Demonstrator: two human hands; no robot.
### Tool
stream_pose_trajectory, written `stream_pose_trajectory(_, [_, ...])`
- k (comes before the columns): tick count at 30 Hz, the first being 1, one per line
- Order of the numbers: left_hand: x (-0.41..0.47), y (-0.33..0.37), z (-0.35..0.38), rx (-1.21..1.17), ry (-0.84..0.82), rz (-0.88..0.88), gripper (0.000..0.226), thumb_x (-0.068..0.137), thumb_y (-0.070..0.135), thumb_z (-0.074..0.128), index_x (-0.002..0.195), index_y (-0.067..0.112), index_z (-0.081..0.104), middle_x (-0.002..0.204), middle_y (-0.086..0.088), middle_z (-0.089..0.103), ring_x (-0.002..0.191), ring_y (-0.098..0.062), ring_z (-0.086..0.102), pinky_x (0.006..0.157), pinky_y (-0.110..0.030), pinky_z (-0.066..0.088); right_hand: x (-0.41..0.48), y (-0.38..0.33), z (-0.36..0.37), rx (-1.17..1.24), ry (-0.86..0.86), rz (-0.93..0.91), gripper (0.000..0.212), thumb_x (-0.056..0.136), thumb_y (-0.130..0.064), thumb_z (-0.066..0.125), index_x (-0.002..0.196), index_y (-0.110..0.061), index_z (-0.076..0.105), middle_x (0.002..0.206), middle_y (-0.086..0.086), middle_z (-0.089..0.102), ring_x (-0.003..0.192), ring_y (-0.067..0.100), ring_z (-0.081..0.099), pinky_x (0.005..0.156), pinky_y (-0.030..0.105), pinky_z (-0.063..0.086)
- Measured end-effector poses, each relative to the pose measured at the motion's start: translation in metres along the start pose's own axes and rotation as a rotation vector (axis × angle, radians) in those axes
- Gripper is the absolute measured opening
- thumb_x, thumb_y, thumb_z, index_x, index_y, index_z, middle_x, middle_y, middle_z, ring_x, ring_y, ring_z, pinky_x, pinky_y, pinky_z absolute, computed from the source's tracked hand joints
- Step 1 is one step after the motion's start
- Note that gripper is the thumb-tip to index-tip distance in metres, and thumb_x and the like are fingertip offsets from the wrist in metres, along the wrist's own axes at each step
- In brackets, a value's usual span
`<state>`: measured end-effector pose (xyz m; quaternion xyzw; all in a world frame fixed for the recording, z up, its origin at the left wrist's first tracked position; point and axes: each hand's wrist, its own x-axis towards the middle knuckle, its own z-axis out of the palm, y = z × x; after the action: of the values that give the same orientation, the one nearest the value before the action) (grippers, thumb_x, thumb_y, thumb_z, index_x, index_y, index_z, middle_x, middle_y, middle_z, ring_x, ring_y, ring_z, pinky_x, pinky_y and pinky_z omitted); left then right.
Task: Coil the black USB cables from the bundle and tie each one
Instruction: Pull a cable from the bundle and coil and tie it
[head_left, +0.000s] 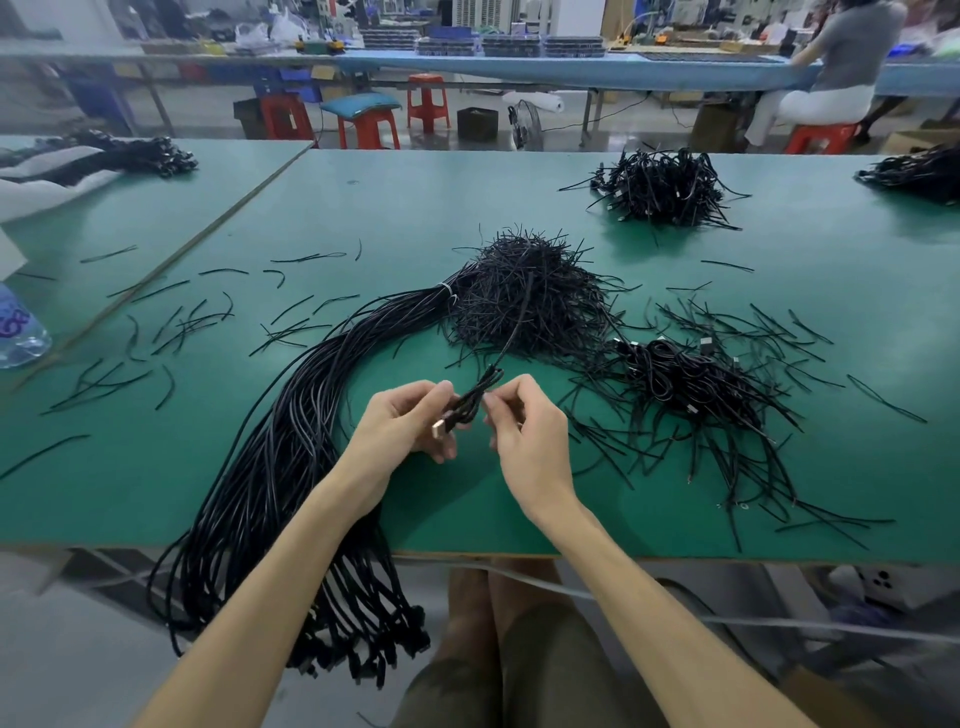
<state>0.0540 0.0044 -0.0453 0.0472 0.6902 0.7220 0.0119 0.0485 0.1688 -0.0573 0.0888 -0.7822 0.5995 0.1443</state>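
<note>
My left hand (410, 421) grips a small folded coil of black USB cable (475, 397) above the green table (363, 218), its metal plug (440, 429) pointing toward me. My right hand (527, 431) pinches the same coil from the right. One free strand of that cable (519, 322) runs up over the mound of black twist ties (524, 296). The bundle of uncoiled black cables (291, 457), bound with a white tie, sweeps left of my arm and hangs over the front edge.
A heap of coiled, tied cables (691, 384) lies to the right among loose ties. Further piles sit at the back right (660, 187) and far right (919, 176). A plastic water bottle (18, 332) stands at the left edge. Someone sits at a far bench.
</note>
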Motion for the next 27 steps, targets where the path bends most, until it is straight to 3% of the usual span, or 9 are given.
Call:
stream_pose_trajectory(5, [-0.002, -0.003, -0.003, -0.022, -0.108, 0.045, 0.026, 0.096, 0.029, 0.067, 0.097, 0.003, 0.071, 0.076, -0.011, 0.061, 0.067, -0.023, 0.059, 0.068, -0.029, 0.053, -0.001, -0.003, -0.003, 0.044, -0.016, 0.009, 0.022, 0.1, -0.001, 0.057, 0.079, -0.006, 0.052, 0.064, 0.009, 0.055, 0.056, 0.018, 0.049, 0.054, 0.027, 0.04])
stream_pose_trajectory(8, [-0.002, -0.003, -0.003, 0.027, -0.12, 0.048, 0.022, 0.092, 0.029, 0.074, 0.099, 0.009, 0.067, 0.079, -0.011, 0.058, 0.068, -0.02, 0.055, 0.068, -0.028, 0.051, -0.002, -0.005, -0.004, 0.093, -0.04, 0.004, 0.022, 0.099, 0.003, 0.054, 0.079, -0.004, 0.05, 0.068, 0.018, 0.057, 0.055, 0.017, 0.046, 0.052, 0.035, 0.039])
stream_pose_trajectory(11, [-0.002, -0.002, 0.002, 0.047, -0.062, 0.09, 0.033, 0.089, 0.027, 0.076, 0.112, 0.011, 0.06, 0.095, -0.008, 0.06, 0.071, -0.02, 0.057, 0.065, -0.032, 0.052, -0.001, -0.004, -0.005, 0.112, -0.048, 0.011, 0.022, 0.099, 0.002, 0.055, 0.078, -0.004, 0.051, 0.069, 0.019, 0.058, 0.056, 0.02, 0.047, 0.054, 0.037, 0.04])
stream_pose_trajectory(13, [-0.003, 0.001, 0.004, 0.159, 0.005, 0.185, 0.036, 0.088, 0.031, 0.077, 0.118, 0.021, 0.059, 0.111, -0.003, 0.059, 0.08, -0.016, 0.059, 0.067, -0.03, 0.052, 0.0, -0.002, -0.005, 0.131, -0.062, 0.043, 0.022, 0.099, 0.001, 0.056, 0.078, -0.004, 0.051, 0.067, 0.016, 0.058, 0.055, 0.018, 0.049, 0.052, 0.03, 0.04])
stream_pose_trajectory(16, [-0.002, 0.007, 0.003, 0.538, 0.047, 0.436, 0.032, 0.095, 0.044, 0.068, 0.126, 0.036, 0.063, 0.136, 0.014, 0.051, 0.114, -0.013, 0.054, 0.085, -0.025, 0.05, 0.002, 0.002, -0.003, 0.167, -0.083, 0.117, 0.023, 0.096, 0.003, 0.054, 0.077, -0.008, 0.052, 0.06, 0.0, 0.056, 0.053, 0.015, 0.049, 0.054, 0.028, 0.041])
stream_pose_trajectory(19, [0.003, 0.013, 0.008, 0.844, -0.049, 0.594, 0.032, 0.106, 0.028, 0.056, 0.137, 0.029, 0.062, 0.153, 0.016, 0.047, 0.145, -0.014, 0.036, 0.117, -0.033, 0.032, 0.003, 0.002, -0.001, 0.177, -0.114, 0.13, 0.029, 0.092, 0.009, 0.05, 0.076, -0.015, 0.053, 0.061, -0.003, 0.057, 0.053, 0.017, 0.049, 0.056, 0.038, 0.044])
stream_pose_trajectory(22, [0.005, 0.018, 0.019, 0.863, -0.108, 0.513, 0.027, 0.108, 0.026, 0.048, 0.13, 0.026, 0.064, 0.125, 0.016, 0.066, 0.124, -0.004, 0.055, 0.115, -0.039, 0.035, 0.002, 0.0, -0.003, 0.187, -0.09, 0.123, 0.038, 0.094, 0.006, 0.052, 0.08, -0.028, 0.061, 0.061, -0.009, 0.059, 0.054, 0.011, 0.05, 0.053, 0.028, 0.044])
stream_pose_trajectory(24, [0.005, 0.02, 0.024, 0.914, -0.048, 0.491, 0.024, 0.107, 0.03, 0.048, 0.121, 0.022, 0.066, 0.107, 0.013, 0.067, 0.104, -0.011, 0.059, 0.103, -0.042, 0.041, 0.002, 0.0, -0.004, 0.206, -0.063, 0.126, 0.03, 0.097, 0.001, 0.054, 0.083, -0.024, 0.064, 0.062, -0.01, 0.061, 0.054, 0.009, 0.05, 0.053, 0.024, 0.044])
stream_pose_trajectory(27, [0.005, 0.023, 0.032, 1.011, 0.051, 0.455, 0.028, 0.106, 0.04, 0.048, 0.113, 0.021, 0.067, 0.101, 0.008, 0.064, 0.096, -0.017, 0.057, 0.09, -0.036, 0.043, 0.0, 0.0, -0.004, 0.22, -0.06, 0.125, 0.018, 0.1, -0.008, 0.057, 0.088, -0.018, 0.066, 0.064, -0.007, 0.063, 0.053, 0.011, 0.049, 0.052, 0.025, 0.043])
